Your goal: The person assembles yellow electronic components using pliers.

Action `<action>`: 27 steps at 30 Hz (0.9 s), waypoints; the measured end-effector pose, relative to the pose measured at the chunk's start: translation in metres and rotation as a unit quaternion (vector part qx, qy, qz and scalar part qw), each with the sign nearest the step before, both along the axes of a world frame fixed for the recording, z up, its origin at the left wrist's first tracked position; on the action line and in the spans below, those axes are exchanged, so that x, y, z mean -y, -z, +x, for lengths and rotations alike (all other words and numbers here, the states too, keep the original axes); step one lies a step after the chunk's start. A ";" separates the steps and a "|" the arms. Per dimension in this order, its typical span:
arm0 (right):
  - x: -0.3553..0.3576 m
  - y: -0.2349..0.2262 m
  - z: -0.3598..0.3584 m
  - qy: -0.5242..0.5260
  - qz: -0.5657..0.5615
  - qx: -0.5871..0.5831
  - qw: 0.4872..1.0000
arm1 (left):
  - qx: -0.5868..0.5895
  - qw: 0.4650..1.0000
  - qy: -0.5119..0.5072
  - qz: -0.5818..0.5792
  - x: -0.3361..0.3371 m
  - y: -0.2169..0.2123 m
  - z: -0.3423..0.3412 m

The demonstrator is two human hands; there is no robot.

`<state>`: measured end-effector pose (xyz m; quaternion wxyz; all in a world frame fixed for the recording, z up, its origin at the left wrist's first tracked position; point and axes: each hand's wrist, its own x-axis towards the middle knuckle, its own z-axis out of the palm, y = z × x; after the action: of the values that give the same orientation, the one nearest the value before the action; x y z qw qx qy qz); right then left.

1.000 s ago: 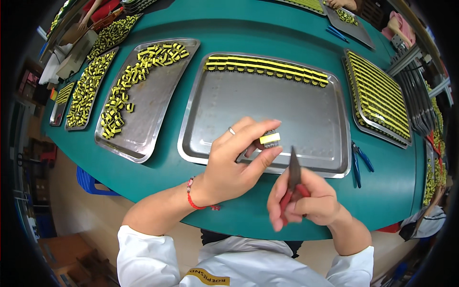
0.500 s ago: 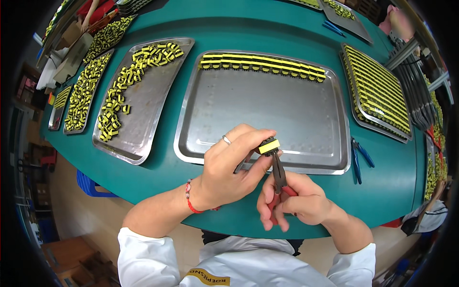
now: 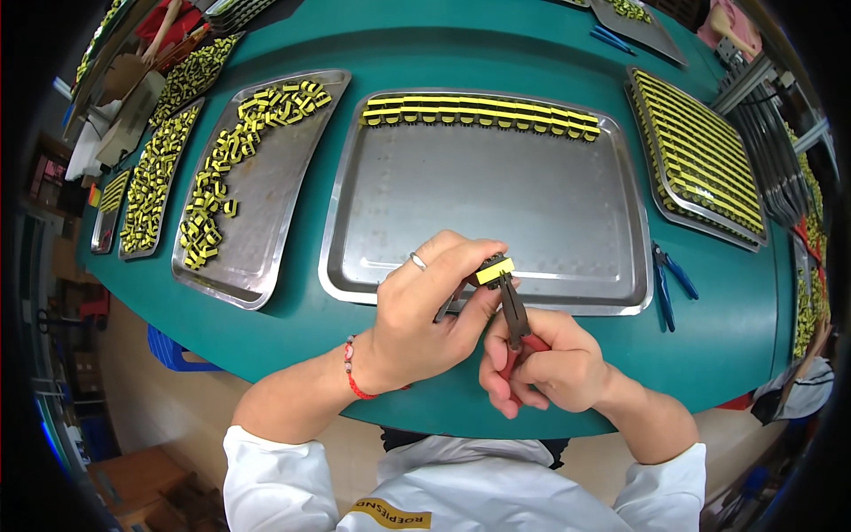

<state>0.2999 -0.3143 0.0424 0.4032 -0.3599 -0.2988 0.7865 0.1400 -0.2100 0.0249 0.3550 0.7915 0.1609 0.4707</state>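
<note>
Between the thumb and fingers of my left hand (image 3: 434, 297) is a small transformer (image 3: 495, 271), black with a yellow band. My right hand (image 3: 554, 363) is wrapped round needle-nose pliers (image 3: 513, 317) with dark jaws and red handles. The jaw tips touch the near side of the transformer, by its pins; exactly what they grip is too small to tell. Both hands are over the near edge of a wide metal tray (image 3: 483, 199). Along that tray's far side stand neat rows of like transformers (image 3: 479, 112).
To the left, a metal tray (image 3: 257, 208) holds loose transformers, with further filled trays beyond. A tray packed with ordered rows (image 3: 696, 151) lies at the right. Blue-handled cutters (image 3: 672, 282) rest beside it on the green table (image 3: 722, 341). Another person's arm (image 3: 731, 27) shows at far right.
The view has shifted slightly. The pliers' jaws sit a little farther left and up against the transformer, and the fingers of my right hand are more curled round the handles.
</note>
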 end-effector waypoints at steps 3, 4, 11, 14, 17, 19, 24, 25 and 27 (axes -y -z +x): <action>0.000 -0.004 0.004 -0.019 -0.009 0.010 1.000 | -0.007 1.000 0.005 0.011 -0.002 0.000 0.000; -0.002 -0.004 0.006 -0.016 -0.009 0.009 1.000 | -0.011 1.000 0.011 0.014 -0.003 0.000 -0.001; -0.003 0.001 0.005 -0.021 -0.012 -0.026 0.999 | -0.010 1.000 0.007 0.023 -0.005 0.000 0.002; -0.002 0.003 0.006 -0.045 -0.019 -0.012 0.999 | -0.016 0.999 -0.004 0.034 -0.005 -0.002 0.001; -0.004 0.003 0.003 -0.044 -0.015 -0.047 0.998 | -0.009 1.000 -0.012 0.024 -0.005 0.002 0.002; -0.005 0.003 0.002 -0.037 -0.007 -0.080 0.996 | -0.012 0.999 -0.015 0.027 -0.007 0.003 0.001; -0.004 -0.002 0.006 -0.074 -0.014 -0.064 0.995 | -0.011 0.999 -0.021 0.025 -0.007 0.003 0.000; -0.004 -0.002 0.006 -0.074 -0.014 -0.064 0.995 | -0.013 0.999 -0.022 0.021 -0.006 0.003 0.000; -0.004 0.000 0.007 -0.057 -0.013 -0.055 0.997 | -0.015 1.000 -0.023 0.015 -0.003 0.005 0.001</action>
<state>0.3068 -0.3100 0.0428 0.3688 -0.3035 -0.2856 0.8308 0.1410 -0.2069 0.0198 0.3298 0.7995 0.1774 0.4696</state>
